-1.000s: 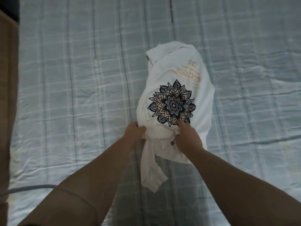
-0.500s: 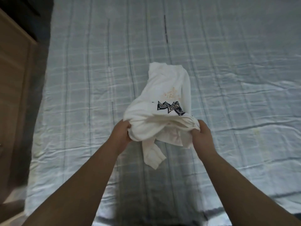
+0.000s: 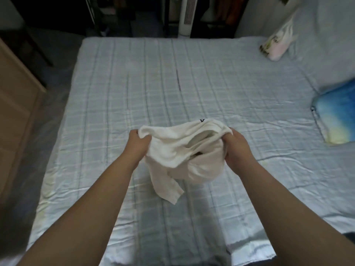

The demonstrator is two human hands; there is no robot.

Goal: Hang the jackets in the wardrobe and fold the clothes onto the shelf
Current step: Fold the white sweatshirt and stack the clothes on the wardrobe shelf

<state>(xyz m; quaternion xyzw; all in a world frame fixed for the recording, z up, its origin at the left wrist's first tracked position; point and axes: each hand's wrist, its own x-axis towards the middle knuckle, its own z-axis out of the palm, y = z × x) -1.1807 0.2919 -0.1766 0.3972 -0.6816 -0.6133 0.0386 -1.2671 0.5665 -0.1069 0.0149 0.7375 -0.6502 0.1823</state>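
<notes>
A white T-shirt [image 3: 172, 150] hangs bunched in the air above the bed, held by both hands. My left hand [image 3: 137, 144] grips its left edge and my right hand [image 3: 237, 148] grips its right edge. The shirt's printed front is turned away; only a tiny dark bit of the print shows at the top fold. One sleeve dangles below, just above the sheet. A dark open wardrobe [image 3: 221, 14] with hanging clothes stands beyond the far end of the bed.
The bed [image 3: 115, 96] with a pale blue checked sheet fills the view. A blue and yellow pillow [image 3: 338, 116] lies at the right, a white printed cushion [image 3: 278, 43] at the far right. A wooden cabinet [image 3: 13, 96] stands left. A white tower fan [image 3: 188, 14] stands by the wardrobe.
Both hands lifted the shirt off the bed and gathered it, so the mandala print folded out of sight. My view rose to take in the far end of the bed and the wardrobe.
</notes>
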